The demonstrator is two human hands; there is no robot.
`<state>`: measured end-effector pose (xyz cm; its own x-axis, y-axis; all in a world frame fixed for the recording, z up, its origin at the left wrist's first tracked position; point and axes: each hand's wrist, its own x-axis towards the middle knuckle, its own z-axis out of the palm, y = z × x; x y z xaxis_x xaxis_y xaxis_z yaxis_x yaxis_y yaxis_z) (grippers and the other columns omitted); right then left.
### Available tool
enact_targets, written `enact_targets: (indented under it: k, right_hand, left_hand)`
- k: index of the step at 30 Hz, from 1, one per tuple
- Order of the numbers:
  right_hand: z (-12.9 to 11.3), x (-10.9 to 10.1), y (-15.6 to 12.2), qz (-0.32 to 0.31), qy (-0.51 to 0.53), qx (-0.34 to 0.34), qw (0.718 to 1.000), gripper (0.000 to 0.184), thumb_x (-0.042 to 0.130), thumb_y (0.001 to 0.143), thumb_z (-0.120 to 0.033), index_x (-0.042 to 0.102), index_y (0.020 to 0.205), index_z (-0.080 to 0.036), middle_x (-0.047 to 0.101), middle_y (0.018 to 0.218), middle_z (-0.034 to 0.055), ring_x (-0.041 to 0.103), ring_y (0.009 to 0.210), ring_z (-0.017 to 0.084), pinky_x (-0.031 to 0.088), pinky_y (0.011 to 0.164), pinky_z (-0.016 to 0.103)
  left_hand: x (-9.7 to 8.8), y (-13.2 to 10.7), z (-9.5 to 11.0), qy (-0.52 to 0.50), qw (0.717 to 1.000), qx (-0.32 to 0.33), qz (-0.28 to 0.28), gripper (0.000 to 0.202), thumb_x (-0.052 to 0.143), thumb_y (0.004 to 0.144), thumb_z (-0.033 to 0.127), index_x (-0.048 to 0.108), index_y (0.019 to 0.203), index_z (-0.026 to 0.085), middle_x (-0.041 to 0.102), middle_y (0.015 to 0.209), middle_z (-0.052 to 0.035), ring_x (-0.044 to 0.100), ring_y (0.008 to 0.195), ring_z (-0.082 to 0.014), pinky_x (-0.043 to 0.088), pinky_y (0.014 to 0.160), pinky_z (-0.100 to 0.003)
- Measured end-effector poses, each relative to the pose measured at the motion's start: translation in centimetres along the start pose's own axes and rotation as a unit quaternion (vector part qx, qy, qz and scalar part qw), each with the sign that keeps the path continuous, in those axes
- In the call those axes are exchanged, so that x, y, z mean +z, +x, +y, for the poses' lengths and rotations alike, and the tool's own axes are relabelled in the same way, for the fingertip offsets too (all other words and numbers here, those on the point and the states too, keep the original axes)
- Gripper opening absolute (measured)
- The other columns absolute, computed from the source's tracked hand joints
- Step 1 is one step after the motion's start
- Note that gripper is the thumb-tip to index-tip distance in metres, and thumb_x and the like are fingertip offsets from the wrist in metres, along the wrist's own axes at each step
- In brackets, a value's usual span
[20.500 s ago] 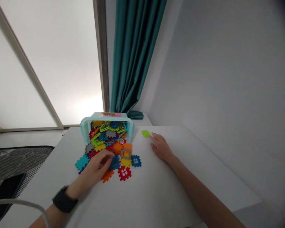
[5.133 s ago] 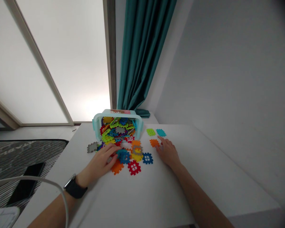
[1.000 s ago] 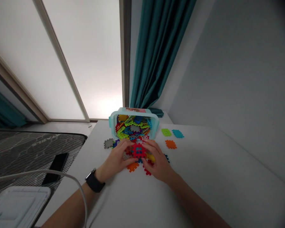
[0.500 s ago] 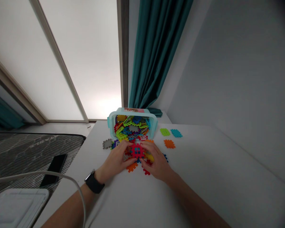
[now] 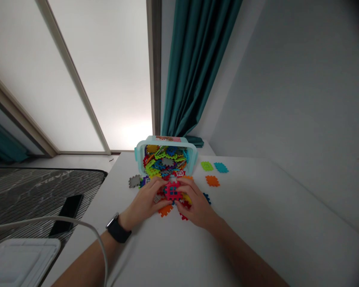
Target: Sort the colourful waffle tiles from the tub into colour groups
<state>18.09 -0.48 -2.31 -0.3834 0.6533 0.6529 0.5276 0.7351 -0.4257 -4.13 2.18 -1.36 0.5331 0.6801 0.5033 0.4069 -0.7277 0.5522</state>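
Note:
A red interlocking plastic tile point(image 5: 172, 191) with a window-like grid in its middle is between my two hands, above the tabletop. My left hand point(image 5: 147, 200), with a dark watch point(image 5: 118, 230) on its wrist, pinches the left side of that tile. On the opposite side, the fingers and thumb of my right hand point(image 5: 198, 204) grip it by the edge. Under and around the hands lie loose tiles, among them an orange one point(image 5: 165, 210) and a grey one point(image 5: 134, 181). Several of these are partly covered by my fingers.
Behind my hands a light-blue tub point(image 5: 140, 153) lies on its side, full of colourful tiles. Green point(image 5: 207, 166), blue point(image 5: 221, 167) and orange point(image 5: 212, 181) tiles rest to its right on the white table point(image 5: 173, 251). A white cable point(image 5: 99, 235) arches across the lower left.
The red tile has tilted slightly in my hands, and my right fingers have shifted a little around its edge. The loose tiles and the tub stay put.

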Motion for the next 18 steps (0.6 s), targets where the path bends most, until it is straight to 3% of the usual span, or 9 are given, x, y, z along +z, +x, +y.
enact_targets:
  k: [5, 9, 11, 13, 15, 18]
  right_hand:
    - [-0.2, -0.5, 0.1, -0.012, 0.013, 0.014, 1.0, 0.022, 0.061, 0.088, -0.019, 0.056, 0.108, -0.025, 0.058, 0.131, 0.013, 0.056, 0.124, 0.027, 0.046, 0.105, 0.051]
    - [-0.2, -0.2, 0.1, -0.031, 0.121, 0.108, 0.986, 0.012, 0.059, 0.092, -0.032, 0.058, 0.101, -0.023, 0.067, 0.115, 0.0102, 0.065, 0.109, 0.024, 0.054, 0.093, 0.044]
    - [-0.3, 0.5, 0.0, -0.051, 0.214, 0.19, 0.957, 0.018, 0.05, 0.097, -0.04, 0.056, 0.096, -0.023, 0.07, 0.088, 0.0045, 0.07, 0.078, 0.019, 0.058, 0.068, 0.033]
    - [-0.4, 1.3, -0.1, -0.051, 0.298, 0.274, 0.913, 0.029, 0.045, 0.099, -0.05, 0.053, 0.09, -0.022, 0.065, 0.067, -0.0022, 0.059, 0.048, 0.013, 0.046, 0.044, 0.023]
    - [-0.6, 1.9, 0.0, -0.027, 0.354, 0.335, 0.873, 0.037, 0.049, 0.094, -0.058, 0.05, 0.084, -0.022, 0.061, 0.059, -0.0053, 0.049, 0.037, 0.009, 0.036, 0.035, 0.02]
    - [-0.9, 2.2, 0.3, -0.004, 0.428, 0.382, 0.819, 0.042, 0.059, 0.087, -0.061, 0.048, 0.075, -0.022, 0.05, 0.047, -0.0097, 0.042, 0.032, 0.007, 0.033, 0.033, 0.018]
  left_hand:
    - [-0.2, -0.1, 0.5, -0.004, 1.0, -0.004, -0.004, 0.04, 0.069, 0.089, 0.039, 0.054, 0.121, 0.021, 0.064, 0.115, -0.0101, 0.062, 0.105, -0.0252, 0.051, 0.091, -0.038]
    - [-0.5, 0.0, 0.7, -0.024, 0.999, -0.033, -0.01, 0.028, 0.061, 0.094, 0.04, 0.059, 0.112, 0.02, 0.067, 0.104, -0.008, 0.063, 0.094, -0.0225, 0.05, 0.083, -0.034]
    - [-0.5, 0.3, 0.8, -0.035, 0.998, -0.055, -0.016, 0.021, 0.052, 0.098, 0.038, 0.062, 0.096, 0.019, 0.066, 0.091, -0.0056, 0.061, 0.084, -0.02, 0.048, 0.077, -0.031]
    - [-0.3, 0.5, 0.9, -0.061, 0.994, -0.09, -0.015, 0.027, 0.048, 0.099, 0.037, 0.06, 0.084, 0.018, 0.064, 0.082, -0.0034, 0.057, 0.077, -0.0176, 0.045, 0.071, -0.029]
    - [0.0, 0.8, 1.0, -0.117, 0.983, -0.139, -0.002, 0.03, 0.048, 0.098, 0.04, 0.058, 0.079, 0.018, 0.061, 0.075, -0.0011, 0.053, 0.07, -0.0155, 0.042, 0.066, -0.026]
    - [0.6, 1.1, 1.2, -0.23, 0.95, -0.209, 0.019, 0.038, 0.048, 0.096, 0.047, 0.054, 0.073, 0.018, 0.055, 0.067, 0.0014, 0.048, 0.062, -0.0131, 0.038, 0.06, -0.025]
